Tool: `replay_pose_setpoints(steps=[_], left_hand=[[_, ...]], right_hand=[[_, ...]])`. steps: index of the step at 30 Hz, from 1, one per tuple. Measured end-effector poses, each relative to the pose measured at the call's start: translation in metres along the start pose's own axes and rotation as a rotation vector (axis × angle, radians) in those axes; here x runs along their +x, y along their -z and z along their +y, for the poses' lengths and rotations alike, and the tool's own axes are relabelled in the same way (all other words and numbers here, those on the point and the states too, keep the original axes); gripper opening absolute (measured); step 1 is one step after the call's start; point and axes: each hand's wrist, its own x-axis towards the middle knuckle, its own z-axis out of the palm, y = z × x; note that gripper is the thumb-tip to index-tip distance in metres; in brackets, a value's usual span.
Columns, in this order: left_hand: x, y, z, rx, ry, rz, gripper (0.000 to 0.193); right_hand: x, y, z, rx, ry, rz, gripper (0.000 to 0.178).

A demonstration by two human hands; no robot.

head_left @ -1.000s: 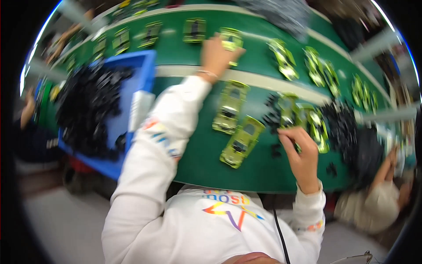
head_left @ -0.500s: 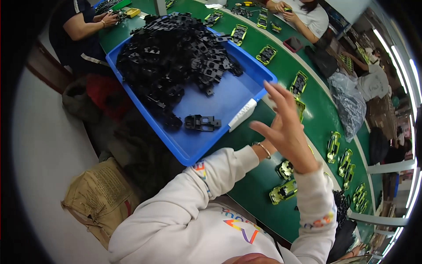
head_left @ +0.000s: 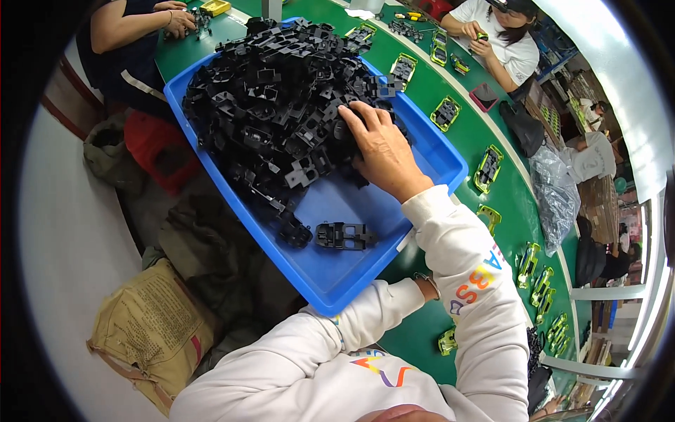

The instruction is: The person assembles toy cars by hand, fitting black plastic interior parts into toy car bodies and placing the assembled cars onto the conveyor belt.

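Observation:
A blue plastic tub (head_left: 316, 278) holds a large heap of black plastic chassis-like parts (head_left: 260, 105). My right hand (head_left: 387, 151) reaches over the tub's right side. Its bent fingers lie against the heap's edge, thumb and forefinger apart; whether a part is between them does not show clearly. One black part (head_left: 342, 236) lies by itself on the tub's near floor. My left arm (head_left: 383, 304) crosses low in front of the tub, a bracelet (head_left: 427, 284) at its wrist. The left hand itself is hidden behind my right sleeve.
On the green table, several yellow-green frames with black parts (head_left: 445, 112) stand in a curved row. More yellow-green pieces (head_left: 543, 288) lie at the right. A person (head_left: 503, 42) works across the table, another person (head_left: 133, 42) at far left. A tan bag (head_left: 151, 323) stands lower left.
My right hand has moved left and away from me, from above the table to the heap. My left hand has gone from partly visible to hidden behind the right sleeve.

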Motion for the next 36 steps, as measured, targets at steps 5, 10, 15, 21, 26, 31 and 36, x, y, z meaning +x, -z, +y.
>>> replay_pose_setpoints(steps=[5, 10, 15, 21, 26, 31, 36], left_hand=[[0.011, -0.010, -0.022, 0.126, -0.082, 0.031, 0.052], [0.007, 0.013, -0.025, 0.235, -0.136, 0.003, 0.054], [0.055, 0.020, -0.036, 0.336, -0.126, -0.084, 0.056], [0.027, -0.028, 0.016, 0.540, 0.055, -0.068, 0.069], [0.030, -0.022, 0.013, 0.702, 0.130, -0.051, 0.081], [0.032, -0.040, 0.012, 0.402, 0.378, -0.069, 0.042], [0.024, -0.080, 0.018, 0.099, 0.743, -0.068, 0.035]], right_hand=[[-0.021, 0.022, -0.001, 0.030, -0.011, 0.001, 0.074], [-0.058, 0.070, -0.014, 0.082, -0.080, 0.111, 0.079], [-0.115, 0.132, -0.038, 0.186, -0.122, 0.324, 0.085], [-0.277, 0.210, -0.053, -0.001, -0.427, 0.421, 0.084], [-0.388, 0.216, -0.066, -0.073, -0.732, 0.353, 0.081], [-0.434, 0.194, -0.079, -0.017, -0.916, 0.215, 0.079], [-0.426, 0.190, -0.081, 0.096, -1.041, 0.178, 0.076]])
